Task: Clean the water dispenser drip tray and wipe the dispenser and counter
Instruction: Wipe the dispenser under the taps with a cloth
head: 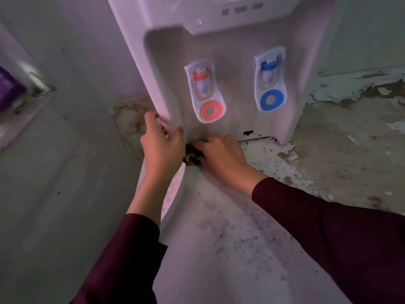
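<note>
Top of water dispenser (219,29) cut off by upper edge. Indicator labels (241,9) blurred, barely legible. Dark yellowish scrubbing pad (191,156), possibly a sponge, mostly hidden under right hand (221,155). Left hand (161,143) fingertips tucked behind dispenser's side edge. Purple object (8,88) cropped at left, unidentifiable.

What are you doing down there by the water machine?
A person is cleaning a water dispenser that sits on a stained, peeling counter. The left hand steadies the dispenser's lower left edge. The right hand presses a dark, yellowish scrubber against the bottom of the front, below the red tap. The blue tap is untouched. No drip tray shows in its place under the taps.
</note>
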Tool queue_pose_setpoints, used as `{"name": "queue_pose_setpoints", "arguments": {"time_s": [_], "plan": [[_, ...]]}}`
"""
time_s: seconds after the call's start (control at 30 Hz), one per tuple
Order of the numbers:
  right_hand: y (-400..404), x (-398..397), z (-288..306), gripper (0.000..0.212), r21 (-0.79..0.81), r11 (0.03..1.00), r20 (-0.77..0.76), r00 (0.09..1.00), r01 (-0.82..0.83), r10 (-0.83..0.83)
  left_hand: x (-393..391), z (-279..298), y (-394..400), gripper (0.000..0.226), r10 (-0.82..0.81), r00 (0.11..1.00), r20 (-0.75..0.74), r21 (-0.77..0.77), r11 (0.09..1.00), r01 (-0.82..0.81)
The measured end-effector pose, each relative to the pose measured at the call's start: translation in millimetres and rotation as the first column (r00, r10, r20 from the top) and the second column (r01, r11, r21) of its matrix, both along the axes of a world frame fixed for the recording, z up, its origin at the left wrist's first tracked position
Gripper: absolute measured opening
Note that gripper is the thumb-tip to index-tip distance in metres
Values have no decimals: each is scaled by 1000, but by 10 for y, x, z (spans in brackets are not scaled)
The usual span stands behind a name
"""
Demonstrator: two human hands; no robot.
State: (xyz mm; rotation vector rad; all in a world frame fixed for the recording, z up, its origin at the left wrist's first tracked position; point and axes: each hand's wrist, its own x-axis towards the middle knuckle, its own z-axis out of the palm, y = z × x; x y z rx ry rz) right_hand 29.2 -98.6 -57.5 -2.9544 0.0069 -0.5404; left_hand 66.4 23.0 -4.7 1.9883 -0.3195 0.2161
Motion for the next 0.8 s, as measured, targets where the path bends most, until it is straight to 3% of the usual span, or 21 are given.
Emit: {"name": "queue_pose_setpoints", "arguments": {"time_s": [0.2,0.33,0.4,0.47,0.57,0.6,0.67,0.73,0.8], "plan": [[-391,-193,20,23,-133,975,35,984,177,-174,6,-7,21,28,-8,999,-31,-18,1000,8],[-638,-403,72,24,-103,957,39,962,272,-269,-85,-18,-7,39,2,996,-86,-17,1000,-4],[-711,-481,83,26,-63,944,24,946,325,-324,-219,-26,-49,47,82,996,-40,24,996,-81],[-745,-568,90,28,34,938,12,938,345,-346,-439,-32,-111,37,112,994,-7,-7,994,-112],[-655,-672,93,30,314,904,-6,953,290,-303,-781,-97,-306,6,-52,977,-208,9,998,55],[-583,-708,108,30,431,866,-2,960,254,-281,-865,-128,-388,6,-113,949,-294,-20,993,113],[-455,-816,160,33,601,787,25,982,137,-189,-958,-160,-579,25,-240,853,-463,-194,967,166],[-383,-913,201,39,727,686,-45,999,28,7,-952,-160,-701,48,-295,773,-561,-343,933,107],[-490,-1024,236,43,868,495,-131,977,32,167,-885,-200,-816,50,-267,739,-618,-396,918,0]]}}
